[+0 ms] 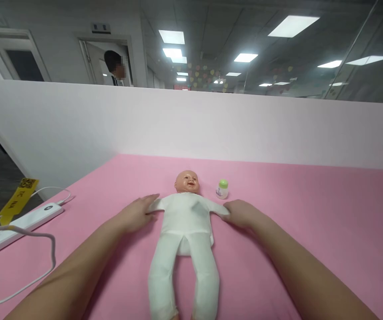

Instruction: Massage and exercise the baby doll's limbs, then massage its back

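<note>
A baby doll [187, 218] in a white long-sleeved top and white trousers lies on its back on the pink surface [311, 231], its head away from me and its arms spread. My left hand [138, 214] is closed around the end of the sleeve on the left, fingers above and thumb below. On the other side, my right hand [243, 213] grips the opposite sleeve end, covering the doll's hand. Just beyond my right hand stands a small clear jar [222, 191] with a green lid, close to the doll's head.
A white power strip [22, 227] with cables and a yellow tag [18, 200] lies at the left edge. White partition panels [244, 129] border the surface at the back and left. Beyond them, a person [115, 66] is by a doorway.
</note>
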A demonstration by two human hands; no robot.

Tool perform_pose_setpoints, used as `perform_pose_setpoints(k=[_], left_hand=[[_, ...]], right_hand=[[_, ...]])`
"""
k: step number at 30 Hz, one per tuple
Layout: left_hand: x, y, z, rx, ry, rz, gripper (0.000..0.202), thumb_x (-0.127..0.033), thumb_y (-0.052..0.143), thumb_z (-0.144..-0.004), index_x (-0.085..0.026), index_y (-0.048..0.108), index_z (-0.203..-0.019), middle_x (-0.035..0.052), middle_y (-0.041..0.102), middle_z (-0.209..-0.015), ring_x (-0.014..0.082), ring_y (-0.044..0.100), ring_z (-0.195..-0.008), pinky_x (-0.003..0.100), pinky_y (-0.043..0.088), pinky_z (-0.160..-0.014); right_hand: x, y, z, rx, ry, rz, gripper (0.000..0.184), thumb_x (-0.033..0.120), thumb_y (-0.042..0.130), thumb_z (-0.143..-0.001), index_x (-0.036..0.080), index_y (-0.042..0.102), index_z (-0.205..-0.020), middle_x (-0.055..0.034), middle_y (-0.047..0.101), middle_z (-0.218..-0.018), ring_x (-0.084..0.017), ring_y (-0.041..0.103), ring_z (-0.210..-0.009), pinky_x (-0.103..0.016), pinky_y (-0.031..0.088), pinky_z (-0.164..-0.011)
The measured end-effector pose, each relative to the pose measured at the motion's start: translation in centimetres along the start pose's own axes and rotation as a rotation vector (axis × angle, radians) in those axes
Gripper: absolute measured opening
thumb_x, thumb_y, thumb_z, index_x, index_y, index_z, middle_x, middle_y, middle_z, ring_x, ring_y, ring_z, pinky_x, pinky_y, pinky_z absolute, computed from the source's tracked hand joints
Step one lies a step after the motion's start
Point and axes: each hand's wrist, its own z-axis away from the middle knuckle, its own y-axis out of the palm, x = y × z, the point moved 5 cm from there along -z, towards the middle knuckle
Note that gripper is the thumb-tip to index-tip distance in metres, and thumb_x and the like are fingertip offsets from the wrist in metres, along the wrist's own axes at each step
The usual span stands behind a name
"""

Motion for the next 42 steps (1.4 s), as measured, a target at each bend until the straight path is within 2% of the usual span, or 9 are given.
perform_pose_setpoints(k=[2, 4, 7, 10, 17, 20, 24, 30, 42], left_hand=[[2.7, -0.7, -0.1, 0.058, -0.105, 0.060, 0.085, -0.037, 0.072, -0.073, -0.031, 0.052, -0.156, 0.0102, 0.061, -0.152, 0.0364, 0.062, -0.131, 0.041, 0.051, -0.101], [5.2, -1.3, -0.3, 0.109, -0.185, 0.104, 0.070, -0.035, 0.074, -0.065, -0.030, 0.070, -0.135, 0.0101, 0.074, -0.130, 0.0367, 0.070, -0.112, 0.038, 0.052, -0.087], [8.1, -2.4, -0.5, 0.006, -0.293, 0.144, 0.035, -0.043, 0.078, -0.061, -0.027, 0.078, -0.092, 0.0077, 0.078, -0.092, 0.0325, 0.070, -0.084, 0.034, 0.047, -0.071], [9.5, -3.0, -0.5, -0.099, -0.343, 0.211, 0.035, -0.056, 0.080, -0.062, -0.026, 0.073, -0.079, 0.0070, 0.075, -0.084, 0.0297, 0.068, -0.078, 0.032, 0.043, -0.067], [9.7, -2.4, -0.5, -0.074, -0.392, 0.293, 0.044, -0.060, 0.081, -0.059, -0.025, 0.073, -0.083, 0.0081, 0.075, -0.087, 0.0313, 0.069, -0.081, 0.030, 0.042, -0.065], [9.6, -2.1, -0.5, -0.077, -0.394, 0.321, 0.046, -0.062, 0.082, -0.060, -0.024, 0.072, -0.083, 0.0064, 0.072, -0.082, 0.0282, 0.066, -0.074, 0.030, 0.039, -0.062], [9.4, -1.5, -0.6, -0.167, -0.435, 0.545, 0.052, -0.062, 0.086, -0.059, -0.022, 0.070, -0.090, 0.0020, 0.066, -0.071, 0.0223, 0.059, -0.063, 0.028, 0.038, -0.057], [9.7, 0.4, -1.1, -0.204, -0.488, 0.971, 0.064, -0.056, 0.091, -0.059, -0.016, 0.070, -0.105, 0.0072, 0.072, -0.080, 0.0197, 0.063, -0.066, 0.029, 0.046, -0.059], [10.5, 1.1, -1.5, -0.268, -0.607, 1.061, 0.054, -0.033, 0.087, -0.063, -0.014, 0.071, -0.110, 0.0107, 0.076, -0.085, 0.0219, 0.072, -0.070, 0.027, 0.048, -0.056]], right_hand=[[-2.1, -0.9, 0.3, 0.039, 0.092, 0.023, 0.019, 0.038, 0.081, -0.074, 0.022, 0.073, -0.080, -0.0105, 0.073, -0.087, -0.030, 0.067, -0.075, -0.037, 0.044, -0.067], [-3.9, -1.8, 0.6, 0.046, 0.164, 0.032, 0.019, 0.029, 0.084, -0.064, 0.023, 0.074, -0.079, -0.0104, 0.073, -0.089, -0.031, 0.067, -0.077, -0.037, 0.043, -0.067], [-5.4, -2.5, 0.9, 0.041, 0.195, -0.017, 0.026, 0.023, 0.080, -0.062, 0.025, 0.077, -0.087, -0.0093, 0.074, -0.096, -0.031, 0.068, -0.085, -0.036, 0.043, -0.068], [-5.9, -2.1, 0.8, 0.011, 0.179, -0.084, 0.026, 0.026, 0.078, -0.063, 0.024, 0.075, -0.089, -0.0081, 0.074, -0.095, -0.030, 0.067, -0.085, -0.034, 0.041, -0.067], [-8.0, 0.9, 1.5, -0.107, 0.115, -0.429, 0.026, 0.039, 0.080, -0.072, 0.021, 0.064, -0.084, -0.0028, 0.068, -0.085, -0.022, 0.060, -0.076, -0.030, 0.039, -0.062], [-8.6, 1.6, 1.9, -0.155, 0.092, -0.719, 0.040, 0.042, 0.082, -0.074, 0.022, 0.068, -0.105, -0.0030, 0.068, -0.085, -0.020, 0.061, -0.073, -0.030, 0.041, -0.061], [-8.8, 2.4, 1.4, -0.159, 0.075, -1.098, 0.070, 0.046, 0.087, -0.076, 0.021, 0.058, -0.134, -0.0038, 0.067, -0.086, -0.020, 0.063, -0.071, -0.030, 0.044, -0.058], [-10.3, 2.6, 0.6, -0.268, 0.082, -1.402, 0.052, 0.044, 0.091, -0.075, 0.018, 0.066, -0.112, -0.0029, 0.061, -0.085, -0.014, 0.051, -0.066, -0.026, 0.039, -0.055], [-10.8, 3.2, -0.1, -0.137, 0.042, -1.373, 0.046, 0.041, 0.090, -0.075, 0.016, 0.073, -0.109, -0.0088, 0.069, -0.092, -0.017, 0.057, -0.073, -0.030, 0.048, -0.064]])
